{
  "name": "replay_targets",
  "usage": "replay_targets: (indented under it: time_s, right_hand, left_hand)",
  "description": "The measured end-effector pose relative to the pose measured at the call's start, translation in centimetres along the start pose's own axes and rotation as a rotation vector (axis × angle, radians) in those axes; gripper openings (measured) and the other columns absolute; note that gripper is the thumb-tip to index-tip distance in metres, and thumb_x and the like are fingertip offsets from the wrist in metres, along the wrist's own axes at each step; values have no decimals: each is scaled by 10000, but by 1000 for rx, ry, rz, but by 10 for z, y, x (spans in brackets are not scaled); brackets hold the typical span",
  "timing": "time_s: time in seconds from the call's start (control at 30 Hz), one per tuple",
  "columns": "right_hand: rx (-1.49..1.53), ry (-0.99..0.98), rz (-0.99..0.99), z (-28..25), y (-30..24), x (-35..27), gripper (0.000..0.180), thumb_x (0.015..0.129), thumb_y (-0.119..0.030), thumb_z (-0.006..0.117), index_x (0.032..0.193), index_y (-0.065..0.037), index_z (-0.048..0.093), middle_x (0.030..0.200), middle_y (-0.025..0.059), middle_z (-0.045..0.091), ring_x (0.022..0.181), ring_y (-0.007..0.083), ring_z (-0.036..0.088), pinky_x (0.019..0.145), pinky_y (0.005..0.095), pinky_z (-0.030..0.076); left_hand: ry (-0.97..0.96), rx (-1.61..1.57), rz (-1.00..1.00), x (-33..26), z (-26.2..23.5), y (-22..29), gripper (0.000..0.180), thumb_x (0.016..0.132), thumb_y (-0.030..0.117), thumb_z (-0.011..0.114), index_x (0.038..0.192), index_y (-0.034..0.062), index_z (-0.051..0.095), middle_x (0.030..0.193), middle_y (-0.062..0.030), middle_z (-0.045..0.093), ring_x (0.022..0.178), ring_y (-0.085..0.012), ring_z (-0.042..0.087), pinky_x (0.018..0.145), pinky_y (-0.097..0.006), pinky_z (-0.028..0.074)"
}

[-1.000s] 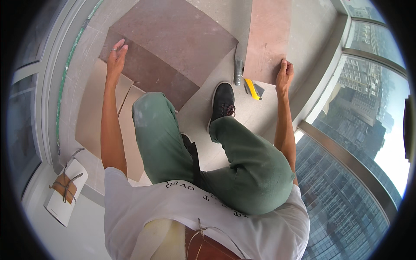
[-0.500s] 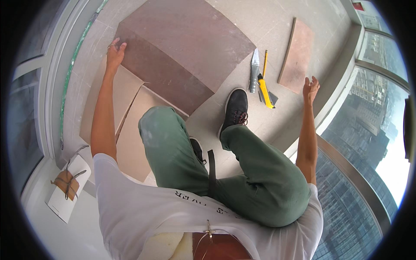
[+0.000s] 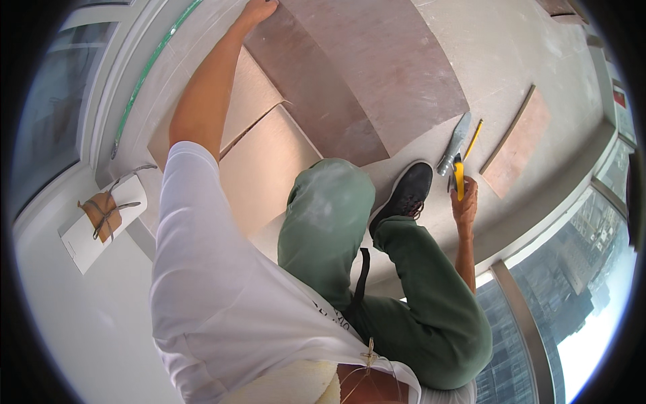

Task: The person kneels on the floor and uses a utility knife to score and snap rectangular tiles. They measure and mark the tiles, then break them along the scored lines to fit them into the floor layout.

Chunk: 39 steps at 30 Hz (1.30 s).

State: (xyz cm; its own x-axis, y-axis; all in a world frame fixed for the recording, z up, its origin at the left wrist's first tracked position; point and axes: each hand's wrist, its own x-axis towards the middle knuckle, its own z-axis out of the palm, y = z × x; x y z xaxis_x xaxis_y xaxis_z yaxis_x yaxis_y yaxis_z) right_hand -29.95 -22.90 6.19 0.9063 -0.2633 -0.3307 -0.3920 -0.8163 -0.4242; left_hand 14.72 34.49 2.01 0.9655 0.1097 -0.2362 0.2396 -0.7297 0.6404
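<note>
My right hand (image 3: 465,202) is closed round the yellow handle of a utility knife (image 3: 459,176) on the floor. Just beyond the knife lie a putty knife (image 3: 453,145) with a grey handle and a yellow pencil (image 3: 474,139). At the top edge of the view, my left hand (image 3: 259,11) is by the far left edge of a large brown tile (image 3: 387,60). Most of its fingers are cut off, so its grip is unclear. A darker brown strip (image 3: 316,81) runs along the tile's left side.
Tan boards (image 3: 266,161) lie left of my knee. A narrow brown tile piece (image 3: 518,145) rests to the right, near the window wall. At left, a white package with brown wrapping (image 3: 102,215) is tied with cord. My black shoe (image 3: 407,192) stands by the putty knife.
The view has swung, so the floor things sit farther right. My right hand has come in from the right onto the utility knife. My left arm reaches farther along the tile's edge.
</note>
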Motion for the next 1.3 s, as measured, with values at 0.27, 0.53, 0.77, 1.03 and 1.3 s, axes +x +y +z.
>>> replay_targets:
  time_s: [0.27,0.53,0.77,1.03,1.3]
  right_hand:
    - [42,170,16,11,40,-11,476,885,-141,649,1316,0,504,1095,176,587,951,319,618,879,425,503]
    - [165,278,109,22,52,-10,408,939,-217,577,1286,-8,527,1028,165,606,889,288,620,821,401,502]
    - [391,389,231,4,-25,11,407,1004,-344,562,1236,-10,531,907,84,541,784,181,546,730,350,484]
    - [496,264,-58,2,-145,85,455,1029,-403,554,1242,-4,507,803,66,527,691,142,511,639,316,449]
    - [592,-128,-275,22,-270,126,480,1019,-372,543,1277,32,531,758,90,597,630,146,591,590,328,480]
  left_hand:
    - [-29,-46,4,29,-10,-37,568,927,271,608,1403,-21,507,1419,-238,547,1334,-359,502,1094,-442,415]
    - [27,-112,-21,9,-8,-16,543,962,273,610,1425,12,500,1437,-216,538,1348,-355,485,1109,-448,394]
    - [11,-94,53,-2,-34,-20,494,964,237,609,1400,22,521,1404,-215,565,1307,-350,523,1078,-450,424]
    - [233,-85,171,-12,-23,-24,516,963,223,597,1423,9,497,1397,-233,561,1299,-354,535,1099,-454,418]
    - [21,-57,13,-52,-30,-12,624,1004,278,559,1536,30,346,1548,-203,424,1429,-343,415,1168,-409,334]
